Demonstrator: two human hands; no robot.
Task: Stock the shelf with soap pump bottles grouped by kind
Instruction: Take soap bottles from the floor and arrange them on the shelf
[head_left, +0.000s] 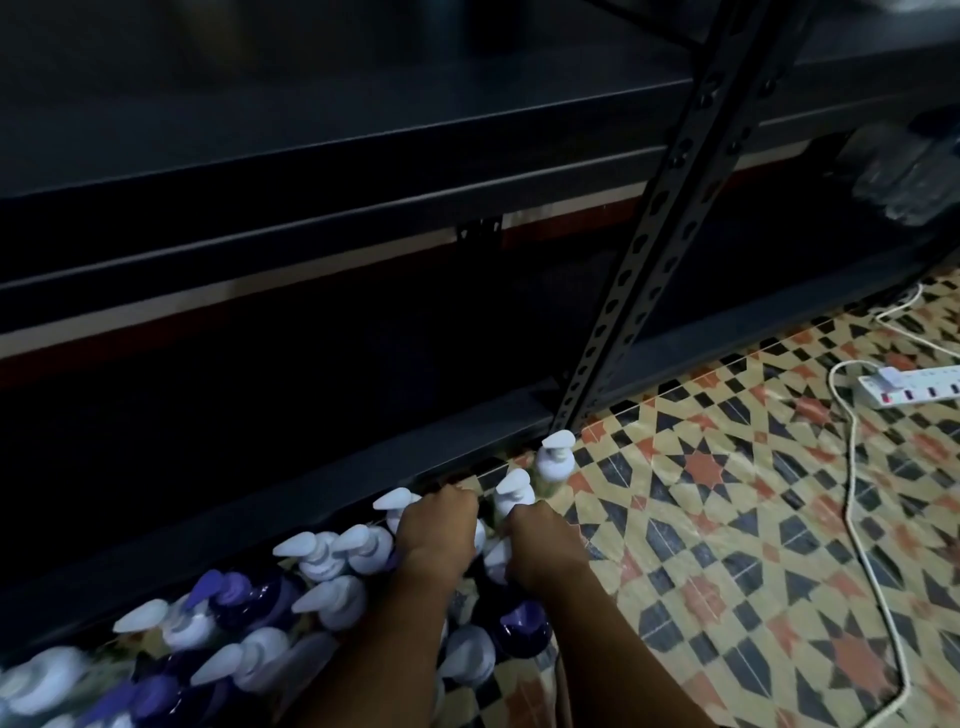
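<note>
Several soap pump bottles stand crowded on the patterned floor at the foot of a dark metal shelf (322, 171). Most have white pumps (332, 597); some are dark purple (524, 626). My left hand (436, 530) curls down over a white-pump bottle near the shelf's bottom rail, its fingers closed around the neck. Close beside it, my right hand (540, 551) grips another white-pump bottle (511, 493). One white-pump bottle (555, 460) stands apart by the shelf post. The bodies of the held bottles are hidden under my hands.
The perforated shelf upright (649, 249) rises just beyond my hands. The shelf boards are dark and look bare. A white power strip (906, 384) and its cable (862, 545) lie on the tiled floor to the right. Clear wrapped items (909, 176) sit on the right shelf.
</note>
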